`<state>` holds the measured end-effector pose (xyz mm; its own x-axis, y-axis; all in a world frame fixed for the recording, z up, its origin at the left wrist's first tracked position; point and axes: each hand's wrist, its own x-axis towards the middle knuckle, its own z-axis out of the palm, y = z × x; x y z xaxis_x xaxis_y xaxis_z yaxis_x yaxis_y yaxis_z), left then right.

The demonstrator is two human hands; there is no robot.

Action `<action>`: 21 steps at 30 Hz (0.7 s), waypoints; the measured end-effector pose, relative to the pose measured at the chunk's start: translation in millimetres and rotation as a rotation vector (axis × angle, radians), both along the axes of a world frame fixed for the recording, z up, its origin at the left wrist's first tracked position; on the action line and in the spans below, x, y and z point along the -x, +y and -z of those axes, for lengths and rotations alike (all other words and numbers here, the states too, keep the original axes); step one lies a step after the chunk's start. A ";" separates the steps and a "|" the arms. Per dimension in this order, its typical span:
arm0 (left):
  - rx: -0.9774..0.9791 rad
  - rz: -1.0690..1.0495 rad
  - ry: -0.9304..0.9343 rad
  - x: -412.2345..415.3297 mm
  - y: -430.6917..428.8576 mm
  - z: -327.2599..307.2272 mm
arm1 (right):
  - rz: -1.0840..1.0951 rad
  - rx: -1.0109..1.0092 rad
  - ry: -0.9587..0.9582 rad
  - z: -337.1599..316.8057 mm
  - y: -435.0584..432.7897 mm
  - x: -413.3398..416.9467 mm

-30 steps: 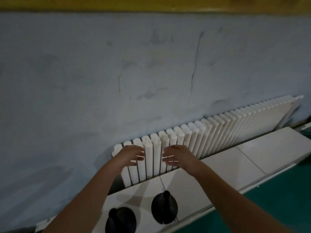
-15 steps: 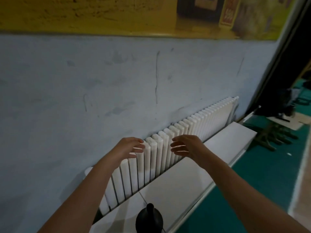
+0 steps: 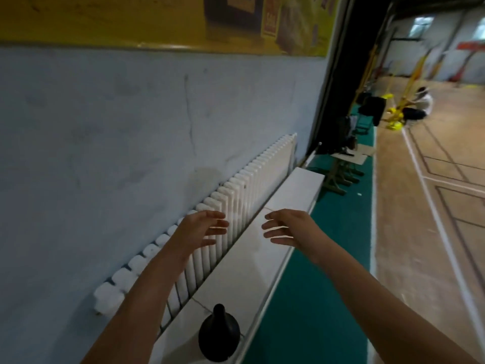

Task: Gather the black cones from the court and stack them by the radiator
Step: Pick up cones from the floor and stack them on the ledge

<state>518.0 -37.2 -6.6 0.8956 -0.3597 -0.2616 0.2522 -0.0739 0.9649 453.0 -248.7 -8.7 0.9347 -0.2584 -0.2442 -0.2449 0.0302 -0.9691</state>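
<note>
- A blue-grey wall (image 3: 105, 132) fills the view from 8 to 12 o'clock, scuffed and marked by a thin dark crack.
- The wooden court floor (image 3: 433, 211) with painted lines takes up the side from 2 to 4 o'clock.
- A yellow banner (image 3: 118, 19) runs along the top of the wall at 11 to 12 o'clock. A panel on it may carry lettering, but it is too blurred to read.
- A green floor strip (image 3: 330, 258) lies between the court floor and the ledge.
- The white ribbed radiator (image 3: 252, 185) stands against the wall and runs from 7 o'clock up towards 1 o'clock.
- A white tiled ledge (image 3: 252, 264) lies along the radiator's foot.
- The left hand (image 3: 202, 228) hangs in the air at centre, in front of the radiator. Its grip is loose, with fingers spread and slightly bent, and it holds nothing.
- The right hand (image 3: 288, 227) hangs over the ledge at the left hand's 3 o'clock. Its palm faces the left hand, and its grip is likewise open and empty.
- Small desks (image 3: 346, 164) stand on the green strip at 1 o'clock.
- The black cone (image 3: 218, 337) stands upright on the ledge at 6 o'clock, beside the radiator, under the left forearm and well apart from both hands.
- A person (image 3: 420, 106) sits far off at 2 o'clock.
</note>
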 end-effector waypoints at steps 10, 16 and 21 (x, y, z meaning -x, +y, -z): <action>0.002 0.246 -0.034 34.3 -51.1 16.6 | 0.222 0.022 -0.013 -3.2 -28.0 87.3; -0.002 0.339 -0.056 67.1 -102.7 12.4 | 0.394 0.007 -0.033 -7.2 -59.2 149.0; -0.021 0.466 -0.085 116.1 -156.5 6.8 | 0.564 -0.022 -0.049 -1.8 -89.2 216.7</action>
